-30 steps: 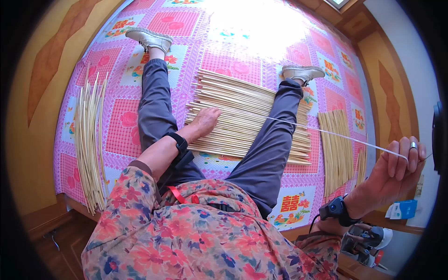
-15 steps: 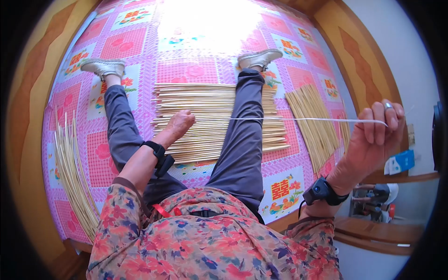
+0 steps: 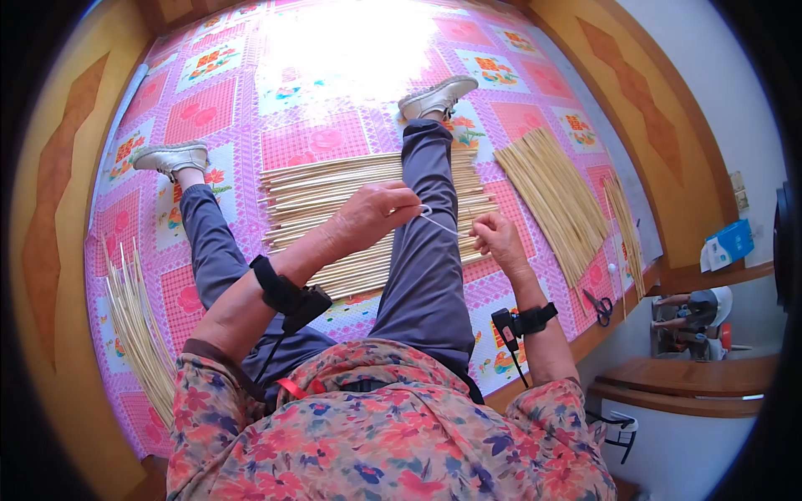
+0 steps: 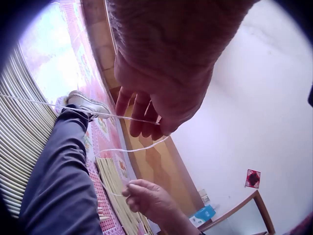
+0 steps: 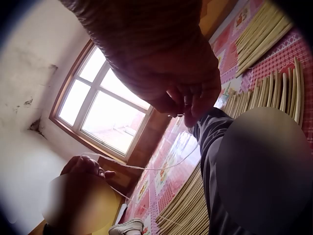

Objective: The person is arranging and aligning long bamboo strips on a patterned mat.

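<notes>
A white string (image 3: 440, 223) runs between both hands above the right leg. My left hand (image 3: 373, 211) pinches it, and a small loop stands out at the fingertips. In the left wrist view one strand of the string (image 4: 132, 149) sags from this hand, while another stretches back to the row of stalks. My right hand (image 3: 501, 240) pinches the string farther right, thumb against fingers; a small thin bit shows at its fingertips in the right wrist view. Below lies a row of pale, straight stalks (image 3: 322, 179) side by side, partly under the right leg (image 3: 426, 242).
More stalks (image 3: 551, 209) lie flat to the right, with a narrow bunch (image 3: 622, 221) beyond. Dark-handled scissors (image 3: 601, 311) rest near the bed edge. Another loose bunch (image 3: 134, 317) lies left. The left leg (image 3: 219, 230) stretches along the row over the patterned cover (image 3: 313, 138).
The right hand has come from far right, where it held the string taut, in toward the left hand. The left hand has risen from the stalks toward the right leg. The string is slacker.
</notes>
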The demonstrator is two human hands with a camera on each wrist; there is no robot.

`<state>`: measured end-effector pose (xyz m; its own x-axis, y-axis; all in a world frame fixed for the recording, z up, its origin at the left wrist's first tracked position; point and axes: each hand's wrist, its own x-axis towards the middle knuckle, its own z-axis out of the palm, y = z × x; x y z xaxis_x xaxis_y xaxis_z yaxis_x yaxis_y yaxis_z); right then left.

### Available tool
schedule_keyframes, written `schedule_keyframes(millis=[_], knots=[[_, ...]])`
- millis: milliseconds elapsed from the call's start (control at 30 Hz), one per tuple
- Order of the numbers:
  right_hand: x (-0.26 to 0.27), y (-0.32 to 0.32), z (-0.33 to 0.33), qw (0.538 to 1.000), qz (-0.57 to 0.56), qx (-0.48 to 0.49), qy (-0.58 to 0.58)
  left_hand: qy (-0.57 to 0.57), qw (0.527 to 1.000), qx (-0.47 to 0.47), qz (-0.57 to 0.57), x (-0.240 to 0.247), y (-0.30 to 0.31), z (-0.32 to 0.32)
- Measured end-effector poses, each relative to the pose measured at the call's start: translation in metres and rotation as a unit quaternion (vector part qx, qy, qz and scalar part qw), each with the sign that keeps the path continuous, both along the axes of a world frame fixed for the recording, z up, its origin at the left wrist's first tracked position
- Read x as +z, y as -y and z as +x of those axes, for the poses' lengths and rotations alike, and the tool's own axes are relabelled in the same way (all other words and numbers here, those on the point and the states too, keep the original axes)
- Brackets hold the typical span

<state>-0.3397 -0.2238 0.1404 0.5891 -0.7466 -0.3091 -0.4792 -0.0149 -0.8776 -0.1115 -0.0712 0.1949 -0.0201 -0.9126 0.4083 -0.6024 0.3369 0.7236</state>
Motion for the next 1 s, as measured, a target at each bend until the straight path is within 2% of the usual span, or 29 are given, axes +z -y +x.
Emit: schedule_keyframes(millis=[33, 67, 100, 133, 200, 233, 267, 300, 367, 400, 467, 500, 567, 600, 700, 833, 900, 967, 1000], knots=[[-0.010, 0.005, -0.006, 1.000, 0.002, 0.005, 0.004, 0.004, 1.000, 0.005, 0.002, 0.001, 0.003, -0.001], [-0.007, 0.001, -0.007, 0.974, -0.206, 0.050, -0.083, 0.020, 1.000, 0.003, 0.012, 0.000, 0.006, -0.002], [-0.003, -0.002, -0.006, 0.895, -0.406, 0.089, -0.165, 0.036, 0.999, -0.001, 0.020, 0.001, 0.008, -0.003], [0.004, 0.000, -0.008, 0.912, -0.368, 0.072, -0.167, 0.047, 0.999, -0.010, 0.018, 0.002, 0.011, -0.003], [0.030, -0.003, 0.009, 0.976, -0.212, 0.039, 0.031, 0.072, 0.997, -0.012, 0.023, 0.007, 0.015, -0.005], [0.053, -0.013, 0.023, 0.983, -0.112, 0.052, 0.136, 0.091, 0.995, -0.013, 0.030, 0.009, 0.017, -0.007], [0.070, -0.024, 0.038, 0.968, -0.012, 0.064, 0.241, 0.094, 0.995, -0.014, 0.032, 0.009, 0.019, -0.010], [0.074, -0.032, 0.049, 0.967, -0.011, 0.063, 0.245, 0.091, 0.996, -0.013, 0.014, 0.010, 0.022, -0.013], [0.077, -0.044, 0.067, 0.935, -0.002, 0.195, 0.297, 0.093, 0.996, -0.007, -0.003, 0.015, 0.022, -0.012], [0.077, -0.043, 0.068, 0.933, -0.002, 0.198, 0.300, 0.096, 0.995, -0.022, 0.010, 0.018, 0.021, -0.009], [0.080, -0.038, 0.066, 0.960, -0.013, 0.194, 0.201, 0.103, 0.993, -0.038, 0.045, 0.025, 0.013, -0.007], [0.085, -0.038, 0.064, 0.960, -0.011, 0.195, 0.202, 0.104, 0.993, -0.036, 0.046, 0.026, 0.012, -0.005], [0.097, -0.040, 0.054, 0.965, -0.027, 0.246, 0.086, 0.096, 0.994, -0.026, 0.038, 0.027, 0.007, -0.004], [0.093, -0.039, 0.049, 0.968, -0.037, 0.221, 0.113, 0.091, 0.995, -0.024, 0.022, 0.028, 0.007, -0.001], [0.092, -0.022, 0.024, 0.977, -0.068, 0.181, 0.091, 0.057, 0.997, 0.011, 0.051, 0.032, 0.002, 0.011], [0.100, -0.015, -0.005, 0.973, -0.073, 0.192, 0.111, 0.100, 0.994, 0.050, 0.010, 0.039, -0.004, 0.025], [0.101, -0.015, -0.014, 0.977, -0.073, 0.190, 0.067, 0.025, 0.996, 0.083, 0.026, 0.043, -0.008, 0.035], [0.095, -0.013, -0.019, 0.979, -0.062, 0.184, 0.061, 0.006, 0.991, 0.120, 0.057, 0.045, -0.014, 0.047], [0.091, -0.012, -0.021, 0.981, -0.058, 0.183, 0.040, 0.032, 0.989, 0.137, 0.046, 0.046, -0.018, 0.052]])
